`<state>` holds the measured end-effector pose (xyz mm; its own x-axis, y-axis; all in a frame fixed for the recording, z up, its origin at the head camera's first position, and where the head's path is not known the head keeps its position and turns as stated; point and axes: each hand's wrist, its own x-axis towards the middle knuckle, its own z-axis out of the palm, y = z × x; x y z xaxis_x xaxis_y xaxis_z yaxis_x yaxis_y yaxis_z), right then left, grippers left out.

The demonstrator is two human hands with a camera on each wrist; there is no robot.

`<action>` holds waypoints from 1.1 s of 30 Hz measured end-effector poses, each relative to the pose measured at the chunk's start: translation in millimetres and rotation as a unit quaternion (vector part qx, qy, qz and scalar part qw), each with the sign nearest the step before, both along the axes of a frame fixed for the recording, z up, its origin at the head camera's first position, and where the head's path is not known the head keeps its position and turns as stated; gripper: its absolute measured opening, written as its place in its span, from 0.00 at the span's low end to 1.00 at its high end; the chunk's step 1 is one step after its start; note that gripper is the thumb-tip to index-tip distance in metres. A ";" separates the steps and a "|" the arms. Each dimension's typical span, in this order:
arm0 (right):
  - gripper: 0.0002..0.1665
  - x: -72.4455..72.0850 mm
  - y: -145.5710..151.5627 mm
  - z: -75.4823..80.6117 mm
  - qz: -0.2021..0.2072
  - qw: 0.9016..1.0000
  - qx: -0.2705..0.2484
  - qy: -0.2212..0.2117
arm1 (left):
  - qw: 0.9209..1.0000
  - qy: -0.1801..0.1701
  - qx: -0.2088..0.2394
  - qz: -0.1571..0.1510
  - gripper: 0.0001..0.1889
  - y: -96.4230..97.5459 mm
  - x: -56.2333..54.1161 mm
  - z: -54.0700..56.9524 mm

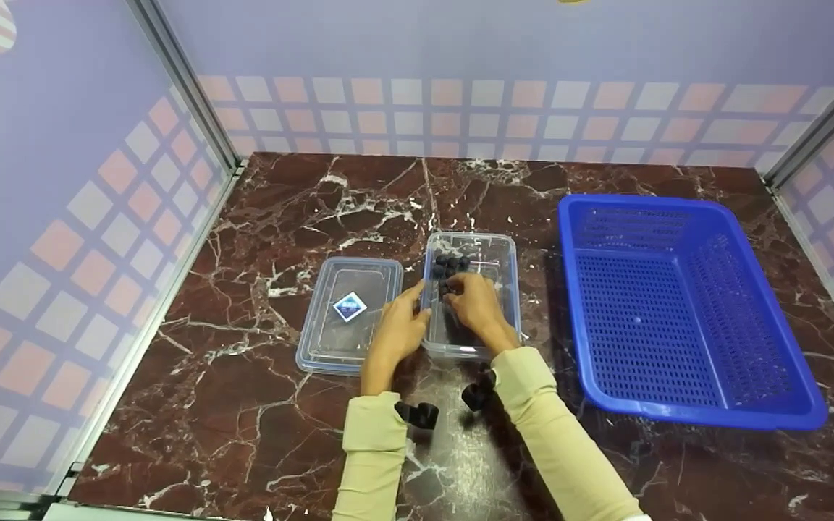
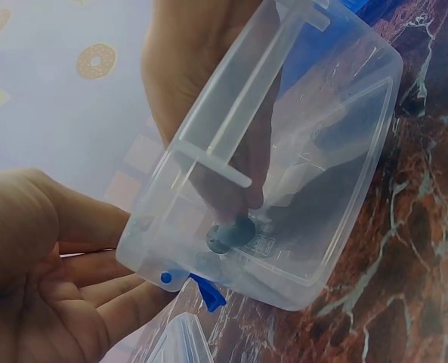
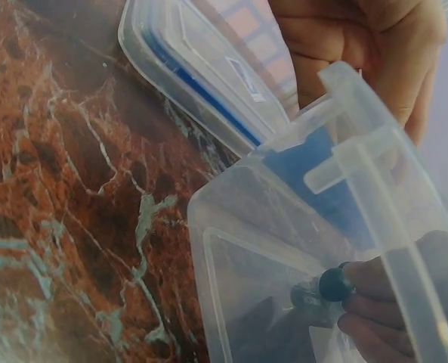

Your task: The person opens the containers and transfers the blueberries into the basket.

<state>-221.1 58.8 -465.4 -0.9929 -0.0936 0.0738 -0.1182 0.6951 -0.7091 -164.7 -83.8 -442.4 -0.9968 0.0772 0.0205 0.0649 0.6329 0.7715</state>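
Note:
A clear plastic box [image 1: 471, 352] stands uncovered on the marbled table, with several dark round berries [image 1: 452, 262] gathered at its far left. My right hand [image 1: 476, 300] reaches down into the box, thumb and fingers pinching a dark round berry [image 3: 335, 283]. Another dark berry lies against that one in the right wrist view. At the box's left wall, my left hand [image 1: 399, 327] touches the outside with extended fingers; in the left wrist view its thumb and fingers [image 2: 95, 265] lie along the wall without curling round it.
Left of the box lies a clear plastic lid [image 1: 316, 354] with a blue edge and a blue-and-white diamond sticker [image 1: 350, 307]. A large blue perforated basket [image 1: 692, 411] stands on the right. Patterned panels [image 1: 460, 43] enclose the table at the back and sides.

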 end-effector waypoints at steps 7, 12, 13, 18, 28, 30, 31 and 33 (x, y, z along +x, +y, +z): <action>0.14 -0.1 -1.0 0.3 0.006 0.999 0.034 0.005 | 1.000 0.009 0.000 -0.004 0.27 0.0 -0.1 -1.7; 0.14 0.3 -2.5 0.3 0.008 0.999 0.049 0.010 | 1.000 0.002 0.006 -0.002 0.27 0.3 0.5 -1.1; 0.13 0.5 -2.7 0.4 0.009 0.999 0.052 0.009 | 1.000 0.001 0.006 -0.001 0.27 0.4 0.5 -0.8; 0.10 0.7 -4.4 -0.5 0.021 0.998 0.064 0.017 | 1.000 -0.002 0.006 0.002 0.27 1.1 0.4 -0.3; 0.06 -0.2 -6.5 -1.5 0.024 0.996 0.079 0.023 | 1.000 -0.008 -0.004 0.004 0.27 1.4 0.4 -0.1; 0.05 -0.3 -6.2 -1.2 0.022 0.996 0.082 0.022 | 1.000 -0.005 -0.009 0.004 0.27 1.5 0.6 -0.1; 0.06 -0.4 -5.9 -1.0 0.021 0.996 0.082 0.021 | 1.000 -0.003 -0.011 0.004 0.27 1.6 0.9 0.1; 0.06 -0.4 -5.2 -0.5 0.020 0.996 0.082 0.019 | 1.000 -0.001 -0.013 0.004 0.27 1.8 1.5 0.4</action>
